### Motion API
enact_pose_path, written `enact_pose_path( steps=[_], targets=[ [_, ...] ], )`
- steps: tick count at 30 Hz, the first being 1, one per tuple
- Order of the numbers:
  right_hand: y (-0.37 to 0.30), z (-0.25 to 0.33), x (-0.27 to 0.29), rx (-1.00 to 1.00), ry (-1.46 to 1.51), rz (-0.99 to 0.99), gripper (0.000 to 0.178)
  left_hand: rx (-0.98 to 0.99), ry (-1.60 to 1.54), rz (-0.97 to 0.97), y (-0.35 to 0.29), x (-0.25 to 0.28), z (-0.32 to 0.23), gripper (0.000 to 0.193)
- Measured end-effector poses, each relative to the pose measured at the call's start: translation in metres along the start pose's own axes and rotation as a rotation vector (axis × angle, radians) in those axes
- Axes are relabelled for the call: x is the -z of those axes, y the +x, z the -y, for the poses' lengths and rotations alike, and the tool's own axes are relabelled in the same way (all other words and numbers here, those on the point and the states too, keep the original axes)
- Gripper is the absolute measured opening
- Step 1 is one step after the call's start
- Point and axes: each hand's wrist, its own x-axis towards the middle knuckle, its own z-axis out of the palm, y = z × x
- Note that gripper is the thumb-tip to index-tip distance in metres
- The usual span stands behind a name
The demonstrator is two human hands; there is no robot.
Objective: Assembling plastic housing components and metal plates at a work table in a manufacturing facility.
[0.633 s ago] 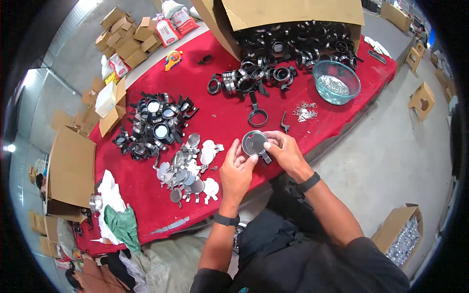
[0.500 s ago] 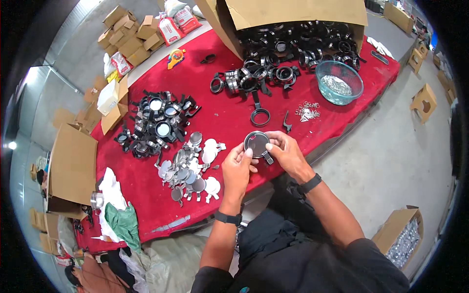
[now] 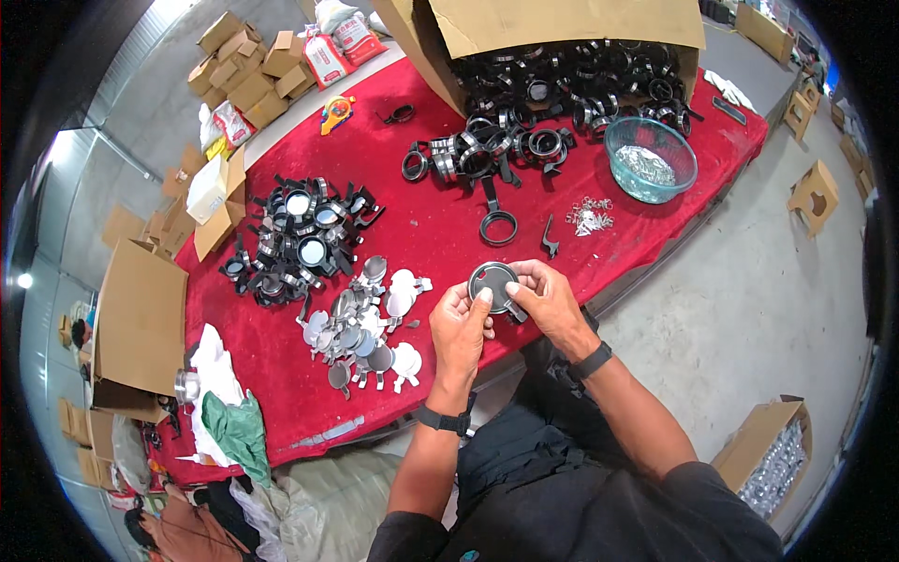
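Observation:
Both hands hold a round black ring part with a flat grey disc in it [image 3: 493,277] over the near edge of the table, a short lever pointing down from its rim. My left hand [image 3: 458,326] grips its lower left side, thumb on the face. My right hand [image 3: 551,304] grips the right side, thumb pressed on the disc near the lever. Fingers behind the part are partly hidden. Beyond it lie a black ring with a long handle [image 3: 498,228] and a small dark bent lever [image 3: 550,238]. Loose grey discs with tabs [image 3: 352,323] are piled left of my left hand.
A heap of black ring parts [image 3: 304,239] lies on the red cloth [image 3: 403,211] at left. More spill from a cardboard box [image 3: 571,26] at the back. A teal bowl [image 3: 651,187] holds small metal pieces, with loose metal clips [image 3: 590,217] beside it. Stools [image 3: 813,197] stand right.
The ring part has tilted a little in my hands, and its disc looks flatter and lighter. Both hands have shifted slightly, with the right thumb moving toward the lever side.

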Motion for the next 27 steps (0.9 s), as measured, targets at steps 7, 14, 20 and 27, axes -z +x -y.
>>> enact_pose_path(
  steps=[7, 14, 20, 27],
  targets=[
    [-0.001, 0.008, -0.003, 0.000, 0.014, -0.015, 0.044, 0.033, 0.032, 0.004, 0.005, 0.004, -0.005, 0.031],
    [0.032, -0.001, -0.005, -0.226, -0.046, -0.093, 0.050, 0.150, 0.238, -0.021, 0.018, 0.014, -0.005, 0.046],
    [0.072, -0.034, -0.001, -0.292, -0.236, -0.213, 0.026, -0.433, 1.136, 0.214, 0.017, 0.025, -0.014, 0.077],
    [0.077, -0.058, -0.008, -0.118, -0.447, -0.234, 0.041, -0.368, 1.217, 0.240, 0.024, 0.024, 0.008, 0.080]
  ],
)
